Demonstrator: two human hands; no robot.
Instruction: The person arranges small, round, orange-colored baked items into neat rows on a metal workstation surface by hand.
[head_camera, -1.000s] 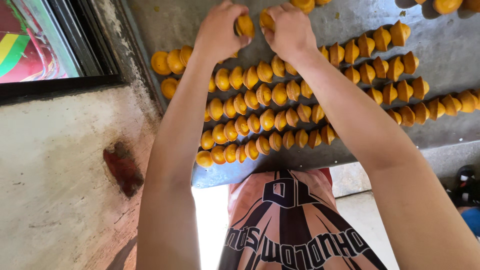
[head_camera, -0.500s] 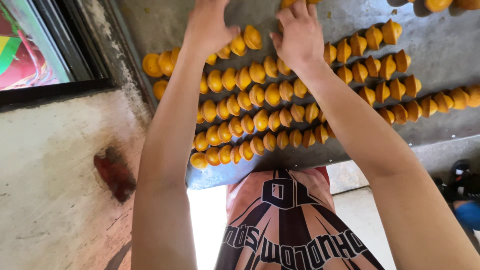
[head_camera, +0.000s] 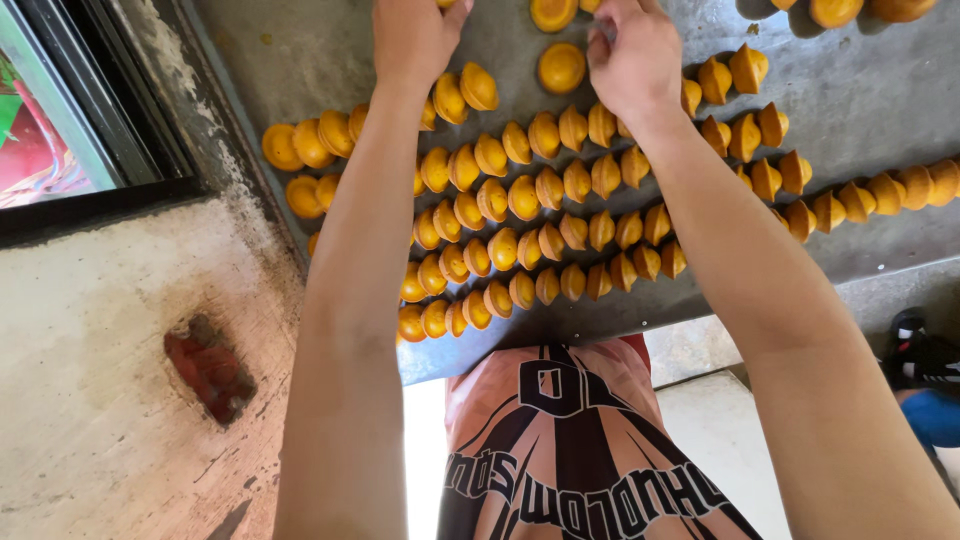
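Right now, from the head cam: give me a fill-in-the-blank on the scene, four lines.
1. The small cakes are ___ in colour.
2. They lie in rows on a grey ___.
3. Both hands, left hand and right hand, reach to the tray's ___ edge.
4. The red patch on the wall lies to the ___ of the left arm.

Missing words: orange; tray; far; left
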